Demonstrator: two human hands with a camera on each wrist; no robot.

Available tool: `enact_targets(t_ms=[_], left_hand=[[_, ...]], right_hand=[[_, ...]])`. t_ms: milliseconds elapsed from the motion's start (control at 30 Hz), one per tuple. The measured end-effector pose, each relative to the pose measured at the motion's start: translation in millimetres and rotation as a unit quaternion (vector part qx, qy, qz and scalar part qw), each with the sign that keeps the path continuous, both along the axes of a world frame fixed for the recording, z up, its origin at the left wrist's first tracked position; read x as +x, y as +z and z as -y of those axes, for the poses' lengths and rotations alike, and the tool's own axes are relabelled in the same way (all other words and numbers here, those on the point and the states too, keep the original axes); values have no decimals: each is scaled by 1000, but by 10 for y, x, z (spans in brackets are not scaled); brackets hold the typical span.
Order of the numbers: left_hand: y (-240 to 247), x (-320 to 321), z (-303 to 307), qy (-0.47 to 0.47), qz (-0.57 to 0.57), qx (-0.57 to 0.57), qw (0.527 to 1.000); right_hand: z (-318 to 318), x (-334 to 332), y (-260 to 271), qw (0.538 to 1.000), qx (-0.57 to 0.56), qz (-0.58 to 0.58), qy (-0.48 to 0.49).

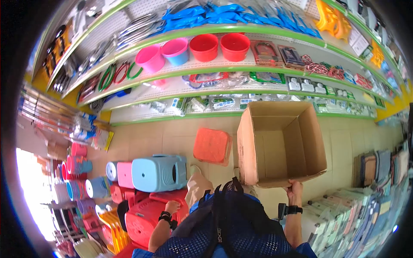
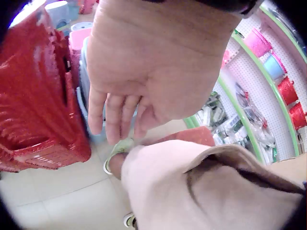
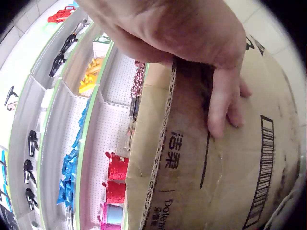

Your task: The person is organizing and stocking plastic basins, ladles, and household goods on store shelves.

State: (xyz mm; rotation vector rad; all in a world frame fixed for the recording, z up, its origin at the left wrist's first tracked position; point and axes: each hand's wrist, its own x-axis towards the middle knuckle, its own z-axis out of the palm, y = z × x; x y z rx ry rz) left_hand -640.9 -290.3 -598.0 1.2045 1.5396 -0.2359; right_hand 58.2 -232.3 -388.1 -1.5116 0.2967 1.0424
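Observation:
My right hand grips the near rim of a large open-topped cardboard box, which looks empty inside. In the right wrist view the fingers lie along the box's printed outer side, near a barcode, and the thumb is hidden. My left hand hangs at my side with nothing in it, its fingers loosely bent, beside stacked red plastic stools. A red-orange stool sits on the floor to the left of the box.
Shelves with green edges run across the front, carrying pink and red buckets and packaged goods. Blue stools stand to the left. Plastic-wrapped stacks line the right side.

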Motion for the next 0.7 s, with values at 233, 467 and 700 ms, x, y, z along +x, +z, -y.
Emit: enact_targets(t_ms=[233, 467, 700], left_hand=[[-74, -372, -1651, -230, 24, 232, 945], [218, -752, -2525, 163, 122, -32, 979], [86, -1022, -2378, 155, 11, -72, 985]], right_hand=[[494, -725, -100, 993, -18, 65, -94], [777, -1500, 202, 978, 19, 80, -190], [975, -1635, 108, 962, 63, 79, -252]])
